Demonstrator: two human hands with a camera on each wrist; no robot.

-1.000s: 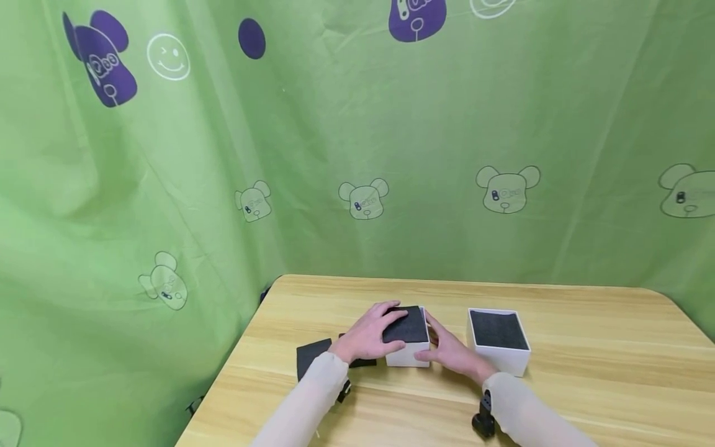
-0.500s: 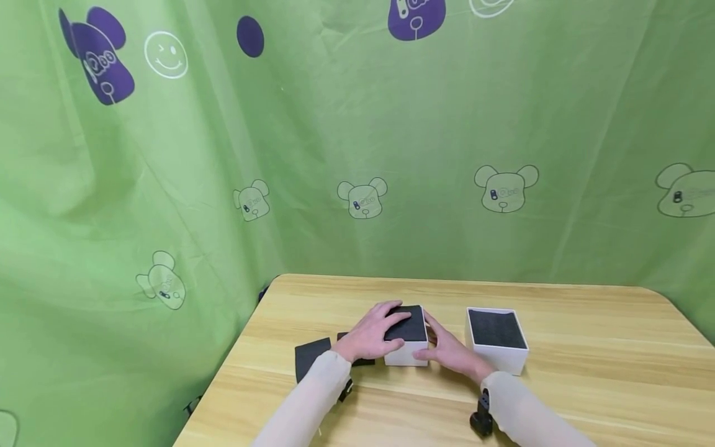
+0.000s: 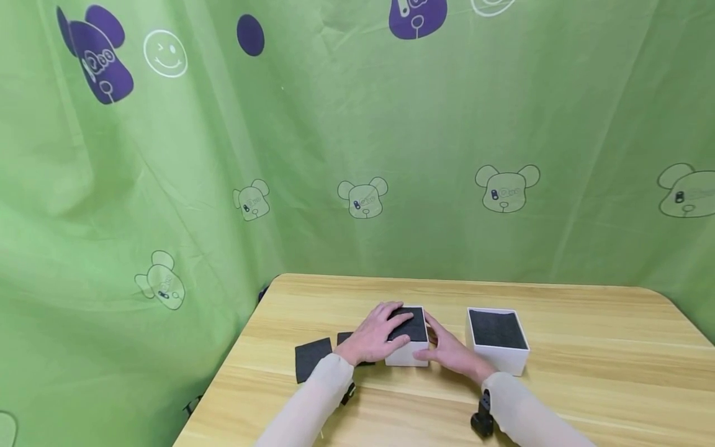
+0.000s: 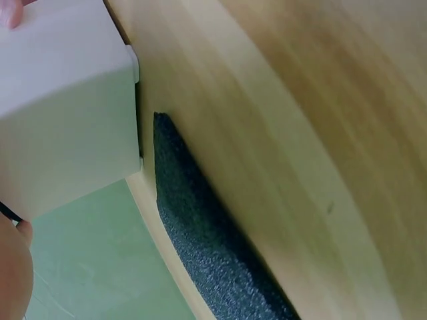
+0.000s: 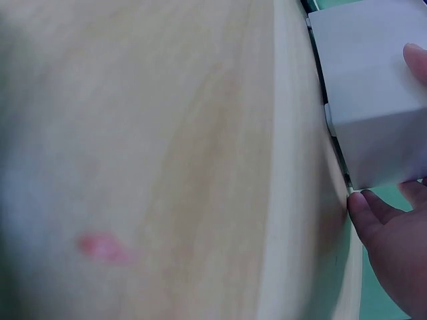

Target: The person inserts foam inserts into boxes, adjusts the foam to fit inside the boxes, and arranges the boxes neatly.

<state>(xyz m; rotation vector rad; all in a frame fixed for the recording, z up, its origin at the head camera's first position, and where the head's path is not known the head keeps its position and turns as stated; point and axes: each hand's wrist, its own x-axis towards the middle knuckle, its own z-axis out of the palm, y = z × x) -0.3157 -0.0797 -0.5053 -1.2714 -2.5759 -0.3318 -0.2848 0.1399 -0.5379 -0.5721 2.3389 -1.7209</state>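
Box (image 3: 410, 357), white, smooth-sided, squarish | matte-black pad (image 3: 415, 329) inside | left fingers (image 3: 399, 320) spread across pad | right fingers (image 3: 436, 325) pinching box

- Your white box (image 3: 406, 356), squarish with plain smooth walls, stands upright on the counter (image 3: 592, 347), small pale feet showing along its base.
- Your black pad (image 3: 416, 331), flat and matte, lies inside the white box, near its rim; your left hand (image 3: 375, 336) covers the pad's left part.
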